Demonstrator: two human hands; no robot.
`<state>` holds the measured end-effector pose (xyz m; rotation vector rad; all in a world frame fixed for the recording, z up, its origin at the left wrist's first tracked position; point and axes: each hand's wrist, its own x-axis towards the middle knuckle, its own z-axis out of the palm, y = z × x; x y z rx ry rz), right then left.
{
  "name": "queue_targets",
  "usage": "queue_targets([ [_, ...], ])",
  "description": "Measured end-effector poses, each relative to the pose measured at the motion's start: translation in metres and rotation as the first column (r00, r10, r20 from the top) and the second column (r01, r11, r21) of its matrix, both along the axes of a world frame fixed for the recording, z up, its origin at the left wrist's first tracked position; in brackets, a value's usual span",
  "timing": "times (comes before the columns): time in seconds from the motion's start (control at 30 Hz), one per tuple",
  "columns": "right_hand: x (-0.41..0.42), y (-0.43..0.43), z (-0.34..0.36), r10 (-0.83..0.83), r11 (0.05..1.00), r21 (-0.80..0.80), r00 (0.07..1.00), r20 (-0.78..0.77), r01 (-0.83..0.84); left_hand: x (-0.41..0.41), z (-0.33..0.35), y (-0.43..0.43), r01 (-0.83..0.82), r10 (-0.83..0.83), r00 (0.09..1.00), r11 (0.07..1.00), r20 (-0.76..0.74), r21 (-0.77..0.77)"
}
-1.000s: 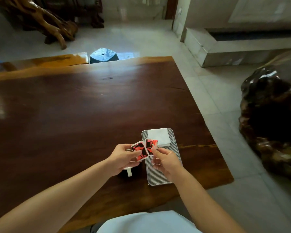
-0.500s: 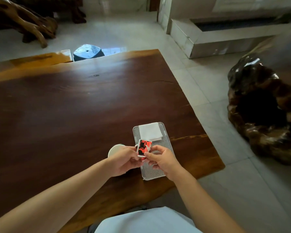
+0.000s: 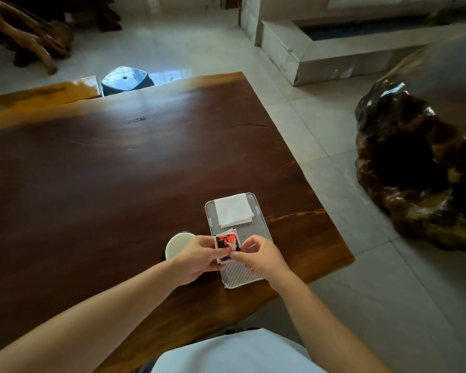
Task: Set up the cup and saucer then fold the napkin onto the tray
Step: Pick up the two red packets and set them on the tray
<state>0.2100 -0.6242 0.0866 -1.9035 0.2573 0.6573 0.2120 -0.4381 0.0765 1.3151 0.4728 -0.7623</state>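
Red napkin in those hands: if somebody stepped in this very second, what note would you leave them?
Left hand: grip pinches the red napkin at its left edge.
Right hand: grip pinches its near right corner.
The red napkin is folded small and held over the middle of the tray. A white folded napkin lies on the tray's far end. The cup stands on the table, left of the tray.
Done: cup set down, folding nearly finished.
Left: lay the red napkin on the tray and let go.

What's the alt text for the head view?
Left hand and right hand pinch a red, black and white napkin over a ribbed silver tray on a dark wooden table beside a round white cup. A folded white napkin lies on the tray's far end.
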Motion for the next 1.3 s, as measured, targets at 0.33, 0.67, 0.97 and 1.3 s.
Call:
queue_targets([
  [0.33, 0.009, -0.009, -0.002, -0.021, 0.989, 0.143, 0.998, -0.055, 0.028, 0.007, -0.004, -0.007, 0.037, -0.037, 0.999, 0.999, 0.007, 0.004],
  [0.67, 0.021, -0.017, -0.011, -0.181, 0.937, 0.273, 0.971, -0.154, 0.217, 0.02, 0.002, -0.006, -0.157, 0.155, 0.987, 0.987, -0.048, -0.046],
  [0.97, 0.036, -0.028, -0.018, -0.301, 0.895, 0.265, 0.925, -0.23, 0.358, 0.021, -0.006, -0.004, -0.232, 0.232, 0.961, 0.973, -0.15, 0.02],
  [1.3, 0.038, -0.058, -0.049, -0.396, 0.882, 0.124, 0.859, -0.325, 0.454, 0.013, -0.024, -0.025, -0.12, 0.14, 0.963, 0.988, -0.228, 0.099],
])
